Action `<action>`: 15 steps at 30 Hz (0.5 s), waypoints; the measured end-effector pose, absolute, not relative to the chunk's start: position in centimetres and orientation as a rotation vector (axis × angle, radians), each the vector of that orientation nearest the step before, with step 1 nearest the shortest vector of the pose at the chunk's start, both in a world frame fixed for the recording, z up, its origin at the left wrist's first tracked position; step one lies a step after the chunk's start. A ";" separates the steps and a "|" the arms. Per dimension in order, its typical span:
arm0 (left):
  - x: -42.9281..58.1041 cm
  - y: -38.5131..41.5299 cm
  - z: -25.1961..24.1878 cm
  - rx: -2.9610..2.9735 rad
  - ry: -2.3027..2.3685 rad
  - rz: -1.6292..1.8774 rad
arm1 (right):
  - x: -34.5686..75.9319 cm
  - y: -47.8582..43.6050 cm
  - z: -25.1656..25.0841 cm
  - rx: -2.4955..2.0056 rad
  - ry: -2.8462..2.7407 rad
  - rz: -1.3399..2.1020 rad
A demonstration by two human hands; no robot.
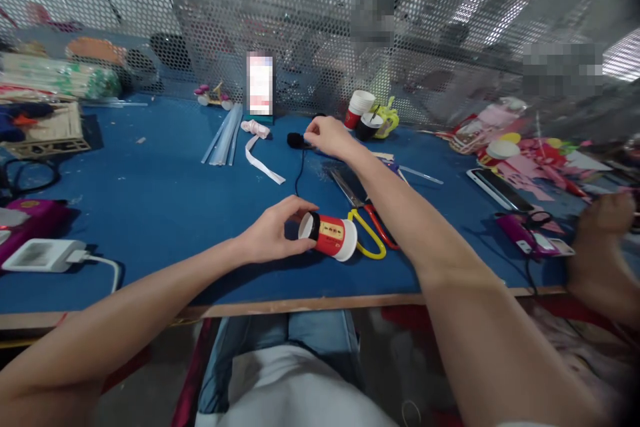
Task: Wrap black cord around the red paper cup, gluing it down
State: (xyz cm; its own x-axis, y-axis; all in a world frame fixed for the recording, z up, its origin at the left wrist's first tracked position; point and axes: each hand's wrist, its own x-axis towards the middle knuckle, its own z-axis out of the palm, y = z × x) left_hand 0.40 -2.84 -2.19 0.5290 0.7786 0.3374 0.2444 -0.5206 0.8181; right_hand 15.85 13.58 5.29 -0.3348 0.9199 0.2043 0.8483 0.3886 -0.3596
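Observation:
My left hand (274,232) is closed round the black-banded end of a red and white paper cup (332,237), which lies on its side near the table's front edge. Farther out, my right hand (330,137) is bent with its fingers drawn together; what they pinch, if anything, is hidden. Touching or just beside those fingertips is a small black foam-tipped piece (295,141) with a thin cord, like a clip microphone. Scissors (367,230) with one yellow and one red handle lie right of the cup, partly under my right forearm.
Clear plastic strips (223,137) and a white ribbon (263,161) lie left of my right hand. A lit phone (260,85) stands by the mesh partition (310,33). Stacked cups (360,107) are behind. Another person's arm (603,253) rests at right, near a phone (499,189).

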 end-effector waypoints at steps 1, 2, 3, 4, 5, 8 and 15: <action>0.4 -2.8 -2.2 2.038 0.827 0.936 | 15.3 14.1 4.6 -1.569 -2.351 0.202; 0.4 -2.9 -2.1 2.044 0.827 0.938 | 14.7 14.8 3.9 -1.601 -2.385 0.173; 0.4 -2.9 -2.1 2.049 0.828 0.935 | 14.0 15.4 3.2 -1.631 -2.402 0.156; 0.4 -2.8 -2.1 2.050 0.830 0.933 | 13.5 16.1 2.5 -1.663 -2.404 0.145; 0.3 -2.8 -2.0 2.049 0.831 0.928 | 12.9 16.7 1.9 -1.691 -2.399 0.137; 0.3 -2.8 -1.8 2.027 0.833 0.925 | 11.9 18.4 0.6 -1.771 -2.395 0.124; 0.1 -2.6 -1.9 2.043 0.830 0.909 | 11.0 21.2 1.2 -1.868 -2.188 0.140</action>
